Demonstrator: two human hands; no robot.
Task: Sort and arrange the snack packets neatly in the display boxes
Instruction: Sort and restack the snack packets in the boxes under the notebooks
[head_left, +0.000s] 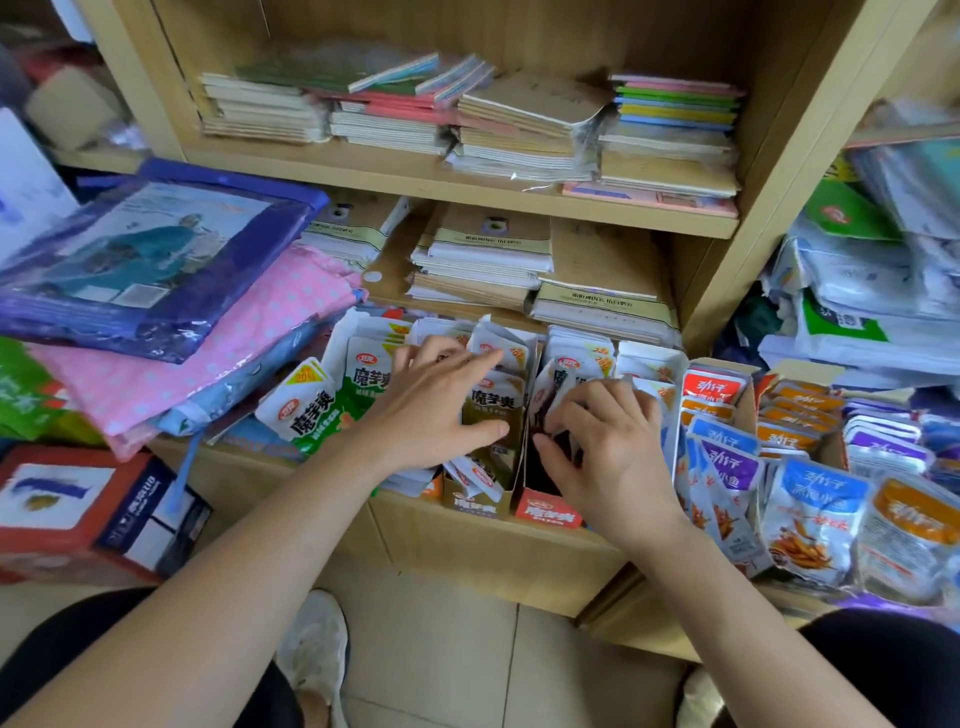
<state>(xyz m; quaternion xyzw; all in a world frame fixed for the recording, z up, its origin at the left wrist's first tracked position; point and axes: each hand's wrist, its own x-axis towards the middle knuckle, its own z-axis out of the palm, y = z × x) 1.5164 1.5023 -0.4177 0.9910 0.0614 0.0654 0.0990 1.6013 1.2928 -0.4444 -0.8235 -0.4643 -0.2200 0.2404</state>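
Observation:
Several narrow display boxes stand side by side on a cardboard carton (467, 558). My left hand (431, 410) reaches into the olive display box (472, 506); its fingers curl over the tops of the olive snack packets (493, 405) and the thumb lies under them. My right hand (608, 447) is in the red display box (548, 512), with its fingers curled round dark red packets (556, 384). Loose green packets (311, 410) lean at the left of the boxes. Blue, purple and orange fish snack packets (810, 512) fill boxes on the right.
Wooden shelves behind hold stacks of notebooks (493, 135). Bagged pink and blue goods (208, 353) pile up on the left above a red box (78, 514). More bagged goods (857, 291) are piled on the right. A white shoe (317, 639) rests on the tiled floor below.

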